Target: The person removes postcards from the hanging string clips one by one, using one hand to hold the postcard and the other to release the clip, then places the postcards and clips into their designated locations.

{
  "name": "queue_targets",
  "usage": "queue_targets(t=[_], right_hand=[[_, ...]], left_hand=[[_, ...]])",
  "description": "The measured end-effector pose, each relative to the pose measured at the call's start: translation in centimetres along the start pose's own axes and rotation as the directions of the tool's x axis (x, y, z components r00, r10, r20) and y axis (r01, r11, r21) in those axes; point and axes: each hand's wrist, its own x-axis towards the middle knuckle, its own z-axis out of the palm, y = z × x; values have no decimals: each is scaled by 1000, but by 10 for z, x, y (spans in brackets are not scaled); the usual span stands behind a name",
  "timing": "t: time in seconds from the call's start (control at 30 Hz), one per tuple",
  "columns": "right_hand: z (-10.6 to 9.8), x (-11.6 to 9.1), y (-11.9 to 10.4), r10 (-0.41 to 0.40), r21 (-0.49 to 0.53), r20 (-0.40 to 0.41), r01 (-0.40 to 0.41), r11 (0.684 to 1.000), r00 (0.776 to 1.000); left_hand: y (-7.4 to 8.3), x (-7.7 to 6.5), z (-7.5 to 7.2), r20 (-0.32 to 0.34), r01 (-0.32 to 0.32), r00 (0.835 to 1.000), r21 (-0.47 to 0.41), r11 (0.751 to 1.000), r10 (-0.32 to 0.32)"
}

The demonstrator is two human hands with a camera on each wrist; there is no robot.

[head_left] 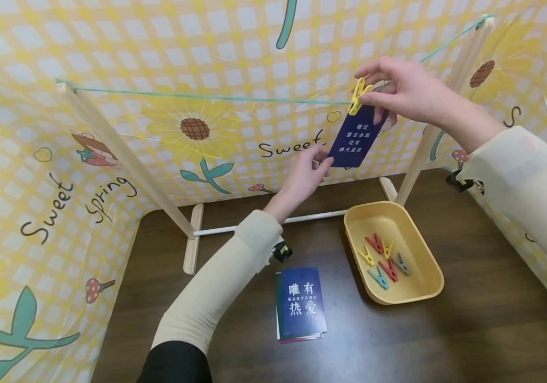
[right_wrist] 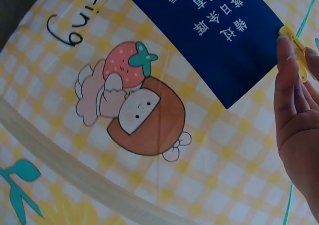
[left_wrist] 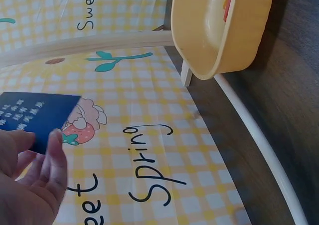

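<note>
A dark blue card (head_left: 354, 139) with white writing hangs at the green string (head_left: 216, 98), tilted, its top edge at a yellow clothespin (head_left: 357, 98). My right hand (head_left: 409, 90) pinches that clothespin between thumb and fingers; in the right wrist view the yellow clothespin (right_wrist: 298, 50) sits at the card's corner. Lower down, my left hand (head_left: 304, 173) pinches the card's bottom left corner between thumb and fingers. The left wrist view shows the same blue card (left_wrist: 42, 116) held at the fingertips of the left hand (left_wrist: 35, 177).
The string runs between two wooden posts (head_left: 125, 154), joined low by a white rod (head_left: 321, 216). A yellow basket (head_left: 419, 250) holds several clothespins (head_left: 388, 269) in red, yellow, blue and grey. Left of it, a stack of cards (head_left: 300, 303) lies on the dark wooden table (head_left: 235, 340).
</note>
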Motion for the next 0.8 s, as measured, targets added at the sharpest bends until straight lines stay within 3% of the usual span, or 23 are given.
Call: queue_targets(t=[0.27, 0.5, 0.8], right_hand=[[2, 2, 0, 64, 207, -24, -57, 977, 998], [3, 1, 3, 100, 407, -27, -80, 910, 995], [2, -1, 5, 37, 474, -96, 13, 880, 995]], left_hand=[[-2, -2, -1, -74, -51, 996, -19, 999, 50], [-4, -2, -2, -96, -81, 992, -25, 996, 78], [-5, -3, -5, -124, -112, 986, -8, 994, 111]])
